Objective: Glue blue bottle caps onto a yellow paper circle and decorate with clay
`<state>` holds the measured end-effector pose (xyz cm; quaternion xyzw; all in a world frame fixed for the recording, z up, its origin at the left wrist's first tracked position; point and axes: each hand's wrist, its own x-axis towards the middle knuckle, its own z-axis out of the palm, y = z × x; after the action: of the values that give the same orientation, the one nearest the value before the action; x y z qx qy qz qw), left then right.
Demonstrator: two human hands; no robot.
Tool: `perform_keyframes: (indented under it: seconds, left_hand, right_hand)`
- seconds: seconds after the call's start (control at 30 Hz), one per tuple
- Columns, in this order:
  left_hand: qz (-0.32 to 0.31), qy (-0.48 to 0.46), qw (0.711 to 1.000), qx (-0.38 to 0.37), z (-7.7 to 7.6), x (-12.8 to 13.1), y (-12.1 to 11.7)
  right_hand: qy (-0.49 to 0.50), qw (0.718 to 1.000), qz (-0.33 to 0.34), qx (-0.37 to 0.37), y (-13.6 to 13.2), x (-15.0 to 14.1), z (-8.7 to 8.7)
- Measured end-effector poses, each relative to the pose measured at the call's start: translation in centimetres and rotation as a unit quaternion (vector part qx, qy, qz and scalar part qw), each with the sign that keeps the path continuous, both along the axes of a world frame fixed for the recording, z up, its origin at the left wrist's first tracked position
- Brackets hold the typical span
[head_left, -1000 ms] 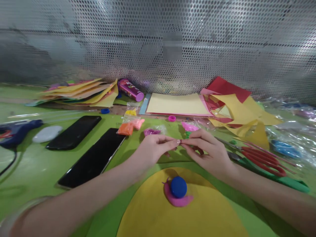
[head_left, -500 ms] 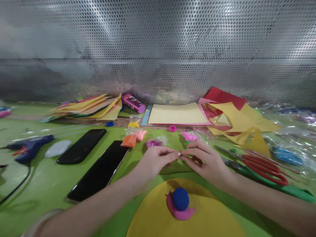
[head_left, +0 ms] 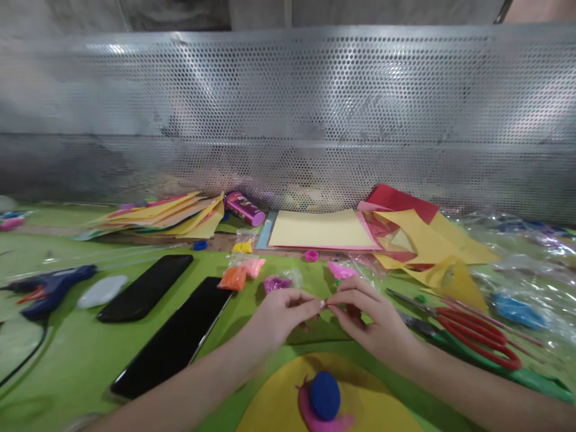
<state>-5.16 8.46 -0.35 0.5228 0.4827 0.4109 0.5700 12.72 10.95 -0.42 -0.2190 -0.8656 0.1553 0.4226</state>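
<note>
My left hand point(head_left: 285, 315) and my right hand point(head_left: 371, 318) meet over the green table, fingertips pinched together around a tiny whitish bit point(head_left: 323, 304) too small to name. Below them lies a yellow disc point(head_left: 274, 402). On it rests a pink clay snail body point(head_left: 310, 414) with thin feelers, and a round dark blue piece point(head_left: 326, 396) sits against it like a shell. Just beyond my fingers are small bags of clay: purple point(head_left: 276, 283), pink point(head_left: 341, 270) and orange point(head_left: 233, 278).
Two black phones point(head_left: 173, 336) point(head_left: 146, 288), a white oval case point(head_left: 102, 291) and a blue glue gun point(head_left: 58, 288) lie left. Red-handled scissors point(head_left: 477, 336) lie right, beside clear plastic wrap point(head_left: 508, 270). Paper sheets point(head_left: 324, 229) and a purple tube point(head_left: 244, 208) stretch along the metal screen point(head_left: 252, 108).
The view has tilted up, so everything sits lower in the picture and the screen's top edge shows. Both hands keep their pinch, almost unmoved relative to the table.
</note>
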Motion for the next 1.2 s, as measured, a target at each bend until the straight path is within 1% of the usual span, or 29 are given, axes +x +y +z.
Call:
perform_keyframes:
  seconds: [0.2, 0.33, 0.47, 0.57, 0.73, 0.87, 1.07, 1.2]
  left_hand:
    - [0.002, -0.043, 0.999, -0.007, -0.8, 0.1, 0.6]
    - [0.003, -0.067, 0.998, 0.004, -1.1, 0.2, 0.6]
    - [0.004, -0.061, 0.998, 0.009, -1.3, 0.1, 0.7]
    - [-0.009, -0.045, 0.999, 0.010, -1.5, -0.1, 1.0]
    - [-0.022, -0.022, 0.999, 0.013, -1.8, -0.1, 1.4]
    - [-0.022, -0.022, 0.999, 0.019, -2.0, -0.2, 1.4]
    - [-0.023, -0.037, 0.999, 0.023, -2.0, -0.1, 1.3]
    - [-0.016, -0.016, 0.999, 0.027, -2.0, -0.1, 1.2]
  right_hand:
    - [0.007, 1.000, -0.016, -0.006, -0.1, 0.0, -0.1]
    - [-0.002, 1.000, -0.019, -0.007, -0.1, 0.1, -0.4]
    - [-0.011, 1.000, -0.020, -0.013, 0.0, 0.2, -0.8]
    - [-0.023, 1.000, -0.015, -0.007, 0.2, 0.3, -1.0]
    - [-0.027, 0.999, -0.010, 0.042, 0.4, 0.2, -1.0]
    - [-0.023, 0.996, -0.030, 0.085, 0.2, 0.1, -0.9]
    - [-0.024, 0.992, -0.044, 0.114, 0.0, 0.1, -0.9]
    - [-0.034, 0.989, -0.058, 0.128, 0.0, 0.0, -0.8]
